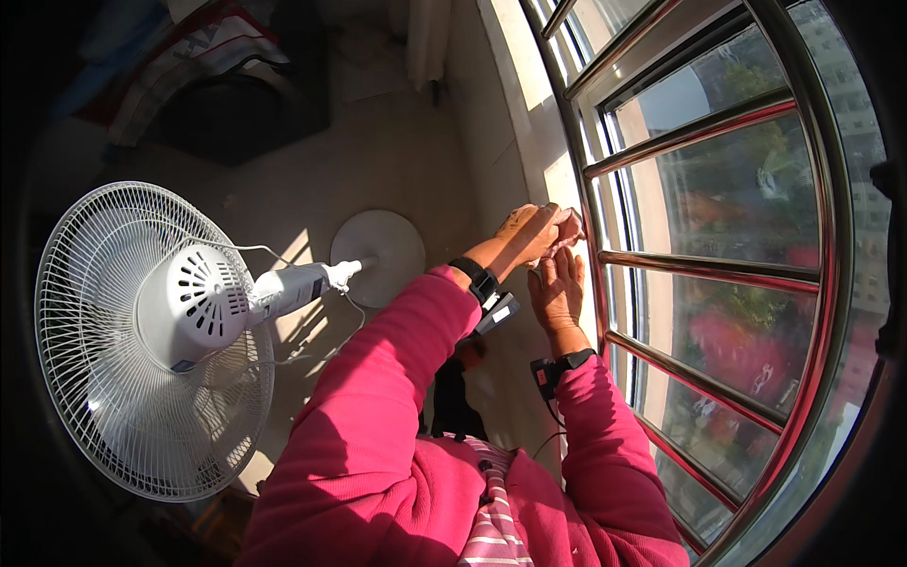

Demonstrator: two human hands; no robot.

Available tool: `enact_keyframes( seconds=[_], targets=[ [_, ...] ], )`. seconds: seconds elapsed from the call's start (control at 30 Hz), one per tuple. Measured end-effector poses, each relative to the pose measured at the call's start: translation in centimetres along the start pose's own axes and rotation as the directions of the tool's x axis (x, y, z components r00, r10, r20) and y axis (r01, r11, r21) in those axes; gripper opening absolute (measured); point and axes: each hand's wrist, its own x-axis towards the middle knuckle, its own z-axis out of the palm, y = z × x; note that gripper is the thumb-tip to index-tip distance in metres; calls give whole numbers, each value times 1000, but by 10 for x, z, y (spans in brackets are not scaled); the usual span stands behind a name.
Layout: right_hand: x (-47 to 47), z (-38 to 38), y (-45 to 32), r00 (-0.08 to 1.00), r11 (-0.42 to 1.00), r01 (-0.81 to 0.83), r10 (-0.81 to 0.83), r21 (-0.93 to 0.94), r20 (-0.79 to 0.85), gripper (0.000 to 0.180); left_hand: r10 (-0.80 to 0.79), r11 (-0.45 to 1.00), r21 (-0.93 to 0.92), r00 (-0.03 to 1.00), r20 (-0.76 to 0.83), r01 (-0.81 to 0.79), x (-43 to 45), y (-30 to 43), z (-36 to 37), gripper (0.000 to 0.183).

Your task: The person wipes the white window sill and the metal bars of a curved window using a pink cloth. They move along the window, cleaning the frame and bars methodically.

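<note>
My left hand point(528, 230) holds a crumpled pinkish cloth point(567, 230) over the window sill point(560, 166), close to the lowest rail of a metal window guard point(597, 269). Just below it, my right hand point(559, 290) lies against the edge of the sill with its fingertips at the cloth's lower edge. Whether those fingertips grip the cloth cannot be told. Both wrists wear black straps with small devices.
A white pedestal fan point(191, 305) leans across the left side, its round base point(379, 259) on the floor. Window glass point(737, 191) lies behind the guard's bars at the right. Dark items and a printed bag point(205, 53) are at the upper left.
</note>
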Motion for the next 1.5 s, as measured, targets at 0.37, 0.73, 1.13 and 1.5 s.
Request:
enact_keyframes(
  seconds=[0.37,0.73,1.13,1.5],
  targets=[
    [4,-17,-8,1000,997,-1,2,76,-14,69,640,618,747,708,-300,-243,51,-32,15,28],
    [1,-5,-4,999,998,0,4,70,-46,66,678,602,690,713,-176,-402,16,-38,22,42],
    [0,-3,0,998,995,25,-19,101,-60,59,755,398,636,630,183,-661,37,-41,22,10],
    [5,-21,-7,1000,997,27,-26,77,-15,62,611,599,798,681,-404,-64,103,-28,5,37]
  ],
)
